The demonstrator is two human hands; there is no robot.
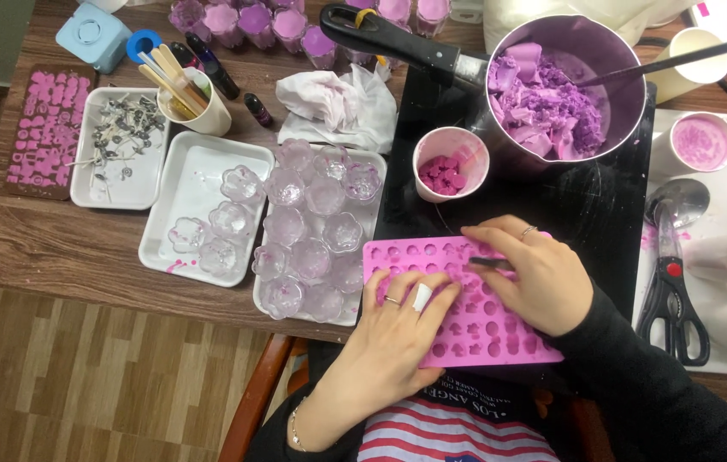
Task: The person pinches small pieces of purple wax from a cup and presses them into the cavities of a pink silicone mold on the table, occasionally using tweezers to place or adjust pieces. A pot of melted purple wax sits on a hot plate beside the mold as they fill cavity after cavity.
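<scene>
While pressed flat on pink silicone mould [466, 338] at table edge, left hand [393, 338] spreads fingers, grips nothing. Right hand [534, 274] curled, pinching thin dark tool [487, 263] — tip pointing left over cavities. Mould long axis left-right. Paper cup [451, 162] behind holds pink pieces; saucepan [567, 85] holds purple wax chunks.
</scene>
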